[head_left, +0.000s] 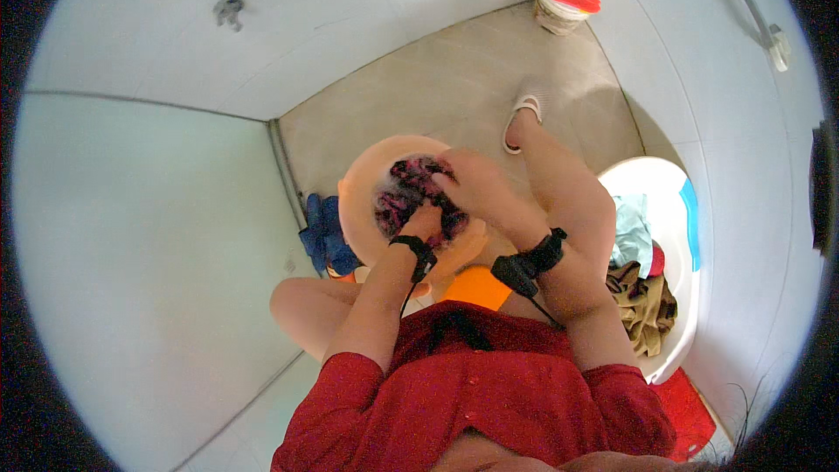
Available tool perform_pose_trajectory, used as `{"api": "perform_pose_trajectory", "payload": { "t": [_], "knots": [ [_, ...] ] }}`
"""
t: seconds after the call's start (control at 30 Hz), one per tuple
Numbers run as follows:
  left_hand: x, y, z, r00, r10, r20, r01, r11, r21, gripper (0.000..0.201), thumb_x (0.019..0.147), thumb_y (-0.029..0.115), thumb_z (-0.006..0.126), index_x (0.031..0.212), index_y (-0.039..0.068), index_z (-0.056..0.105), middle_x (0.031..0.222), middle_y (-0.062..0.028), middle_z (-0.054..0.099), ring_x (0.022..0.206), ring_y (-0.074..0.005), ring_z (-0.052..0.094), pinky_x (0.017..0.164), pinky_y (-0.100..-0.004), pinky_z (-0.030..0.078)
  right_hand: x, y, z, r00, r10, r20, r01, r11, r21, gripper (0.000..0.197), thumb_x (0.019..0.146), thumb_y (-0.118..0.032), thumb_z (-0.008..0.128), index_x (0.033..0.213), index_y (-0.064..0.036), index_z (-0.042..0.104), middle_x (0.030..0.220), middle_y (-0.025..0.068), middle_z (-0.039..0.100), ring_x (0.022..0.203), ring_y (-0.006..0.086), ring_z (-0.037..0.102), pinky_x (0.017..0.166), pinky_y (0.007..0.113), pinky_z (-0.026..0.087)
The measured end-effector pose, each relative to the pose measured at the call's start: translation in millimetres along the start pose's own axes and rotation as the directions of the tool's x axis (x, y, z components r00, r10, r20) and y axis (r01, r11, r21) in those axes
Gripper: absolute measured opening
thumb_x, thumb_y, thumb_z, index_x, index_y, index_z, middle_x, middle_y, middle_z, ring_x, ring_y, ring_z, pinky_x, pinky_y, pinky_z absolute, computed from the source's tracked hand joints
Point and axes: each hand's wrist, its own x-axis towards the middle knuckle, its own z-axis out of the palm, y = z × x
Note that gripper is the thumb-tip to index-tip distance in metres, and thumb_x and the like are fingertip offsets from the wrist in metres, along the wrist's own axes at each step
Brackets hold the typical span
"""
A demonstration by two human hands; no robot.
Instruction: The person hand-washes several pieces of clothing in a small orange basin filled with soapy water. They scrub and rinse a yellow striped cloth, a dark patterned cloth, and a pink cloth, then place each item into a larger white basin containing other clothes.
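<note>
My left grip (426, 222) presses into dark purple cloth (404, 177); fingertips buried, so whether it grasps cannot be told. My right grip (468, 180) lies against the cloth's right side, fingers partly bent; closure unclear. The cloth sits bunched inside the peach basin (357, 220), pale froth at its left edge. Judgement: soft, limp, probably waterlogged, so heavier than dry and slippery; best held by thick folds, both sides, not one thin corner. Outward: navy fabric (325, 232) left of the basin; white tub (688, 301) at right, holding brown cloth (645, 306).
</note>
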Motion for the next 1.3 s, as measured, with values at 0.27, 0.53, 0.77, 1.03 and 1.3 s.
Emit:
{"api": "perform_pose_trajectory", "payload": {
  "t": [0.27,0.53,0.77,1.03,1.3],
  "knots": [
    [15,9,-20,0.993,-0.042,0.114,0.045,0.999,-0.023,0.031,0.079,0.004,0.063,0.11,0.001,0.06,0.114,-0.0237,0.055,0.097,-0.0374,0.061,0.082,-0.0419,0.052,-1,2,-20,1.0,0.021,-0.013,-0.021,1.0,0.005,0.028,0.088,-0.027,0.059,0.106,-0.0057,0.06,0.098,0.0171,0.064,0.091,0.0363,0.062,0.078,0.046,0.049],
    [-83,37,-129,0.973,-0.12,-0.198,0.046,0.938,-0.343,0.028,0.077,0.002,0.066,0.105,0.0,0.062,0.101,-0.0209,0.065,0.093,-0.0334,0.064,0.08,-0.0393,0.052,9,13,2,0.999,0.017,-0.035,-0.016,0.999,0.042,0.023,0.088,-0.024,0.057,0.099,-0.0042,0.061,0.091,0.0182,0.064,0.086,0.0387,0.061,0.073,0.048,0.049],
    [-258,92,-286,0.761,-0.395,-0.515,-0.203,0.609,-0.767,0.029,0.07,-0.014,0.066,0.091,0.004,0.057,0.089,-0.0053,0.062,0.084,-0.0168,0.061,0.077,-0.0309,0.052,8,17,8,0.998,0.003,-0.069,0.013,0.975,0.22,0.026,0.09,-0.024,0.056,0.101,-0.0004,0.062,0.093,0.0204,0.065,0.086,0.0378,0.062,0.074,0.043,0.05],
    [-288,107,-312,0.632,-0.177,-0.754,-0.638,0.434,-0.636,0.039,0.074,0.009,0.075,0.105,0.003,0.052,0.098,-0.0082,0.059,0.096,-0.0185,0.058,0.09,-0.0333,0.046,4,13,-14,0.991,0.082,-0.101,-0.034,0.915,0.403,0.028,0.09,-0.023,0.055,0.105,-0.0008,0.062,0.092,0.0191,0.067,0.085,0.0327,0.064,0.075,0.04,0.05],
    [-86,34,-119,0.931,-0.048,-0.361,-0.015,0.985,-0.17,0.03,0.08,0.008,0.065,0.107,0.001,0.054,0.099,-0.0194,0.062,0.092,-0.0379,0.059,0.082,-0.0411,0.047,8,9,-10,0.983,0.02,-0.181,0.009,0.987,0.16,0.025,0.087,-0.026,0.056,0.095,-0.0044,0.066,0.091,0.0179,0.067,0.085,0.037,0.063,0.074,0.044,0.05]
  ]
}}
